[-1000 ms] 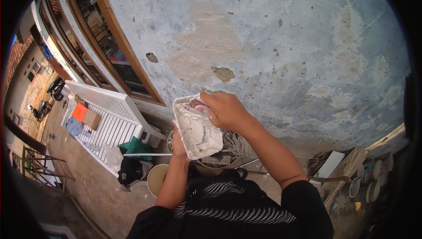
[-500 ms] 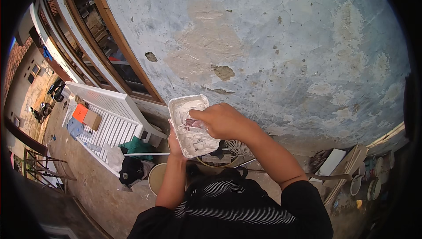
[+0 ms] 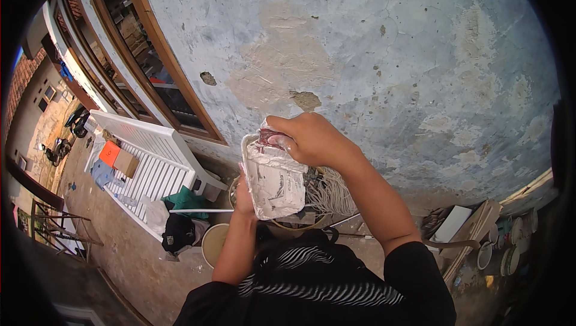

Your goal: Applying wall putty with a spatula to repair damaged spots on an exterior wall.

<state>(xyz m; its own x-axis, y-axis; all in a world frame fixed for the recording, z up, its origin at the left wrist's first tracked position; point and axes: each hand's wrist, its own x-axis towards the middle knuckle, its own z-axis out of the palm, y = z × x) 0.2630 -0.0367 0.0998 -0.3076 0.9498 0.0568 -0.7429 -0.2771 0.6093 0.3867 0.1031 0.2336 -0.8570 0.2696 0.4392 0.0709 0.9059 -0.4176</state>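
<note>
A white rectangular tray (image 3: 275, 197) smeared with white putty is held up in front of me, tilted. My left hand (image 3: 243, 193) grips its left side from below, the fingers mostly hidden behind it. My right hand (image 3: 312, 139) is closed around a dark red putty scraper (image 3: 267, 138) at the tray's far end. White putty clings around the scraper, and its blade is largely hidden. Beyond the tray stands a pale blue wall (image 3: 414, 56) with a beige patched area (image 3: 279, 65) and a chipped hole (image 3: 306, 100).
A white slatted bench (image 3: 153, 173) on the left carries an orange box (image 3: 109, 153), a black cap (image 3: 179, 233) and cloths. Below the tray are a bucket (image 3: 214, 243) and a mop head (image 3: 333, 194). Planks (image 3: 471, 236) and paint cans (image 3: 511, 257) lie at right.
My right hand has moved the scraper from the tray's middle to its far end, gathering putty there. The near part of the tray looks scraped thinner, and the tray has shifted slightly right.
</note>
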